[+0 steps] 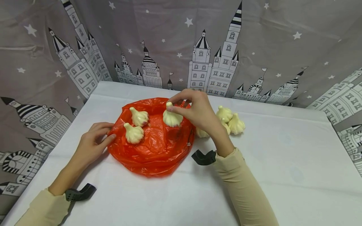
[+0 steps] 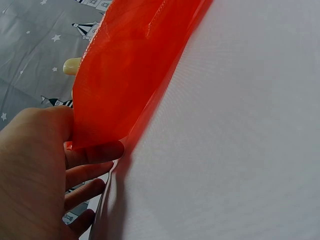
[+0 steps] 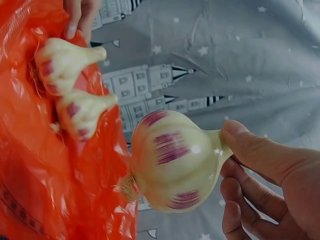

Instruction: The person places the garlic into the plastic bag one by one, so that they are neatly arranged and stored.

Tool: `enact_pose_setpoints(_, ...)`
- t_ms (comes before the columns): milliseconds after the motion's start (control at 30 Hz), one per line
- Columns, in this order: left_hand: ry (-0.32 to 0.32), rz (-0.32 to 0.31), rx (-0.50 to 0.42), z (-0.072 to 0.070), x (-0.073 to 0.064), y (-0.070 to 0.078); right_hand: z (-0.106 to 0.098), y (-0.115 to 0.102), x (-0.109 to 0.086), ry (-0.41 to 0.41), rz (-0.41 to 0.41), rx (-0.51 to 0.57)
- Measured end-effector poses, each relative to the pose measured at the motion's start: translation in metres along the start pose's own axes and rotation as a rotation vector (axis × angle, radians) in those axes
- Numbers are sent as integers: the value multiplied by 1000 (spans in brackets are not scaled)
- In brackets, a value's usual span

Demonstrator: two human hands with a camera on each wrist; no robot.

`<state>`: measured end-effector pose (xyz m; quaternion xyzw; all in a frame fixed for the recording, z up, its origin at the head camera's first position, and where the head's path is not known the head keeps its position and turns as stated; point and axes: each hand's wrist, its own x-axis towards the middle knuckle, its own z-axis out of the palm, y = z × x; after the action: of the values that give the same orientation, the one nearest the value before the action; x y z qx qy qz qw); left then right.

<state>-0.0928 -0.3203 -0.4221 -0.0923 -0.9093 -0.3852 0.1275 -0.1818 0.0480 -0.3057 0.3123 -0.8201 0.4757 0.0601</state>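
Note:
My right hand [image 1: 195, 108] pinches a garlic bulb [image 3: 172, 160] by its stem, over the right part of an open red plastic bag [image 1: 154, 135]. Purple streaks and a tuft of roots show on this bulb in the right wrist view. At the bag's left edge, my left hand [image 1: 94, 141] pinches the rim between thumb and forefinger, as the left wrist view [image 2: 95, 145] shows. Two more garlic bulbs lie inside the bag on its left side, an upper bulb [image 1: 139, 116] and a lower bulb [image 1: 134, 133].
Right of the bag, partly behind my right wrist, sits a cluster of several garlic bulbs [image 1: 237, 124]. A white cloth [image 1: 282, 163] covers the table. Grey curtains [image 1: 169, 28] printed with castles and stars stand behind it and at both sides.

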Motion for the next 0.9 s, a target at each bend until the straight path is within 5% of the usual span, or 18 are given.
enact_pose_setpoints(900, 2, -4, 22, 0, 0, -1, 68, -10, -3, -271, 5, -34)
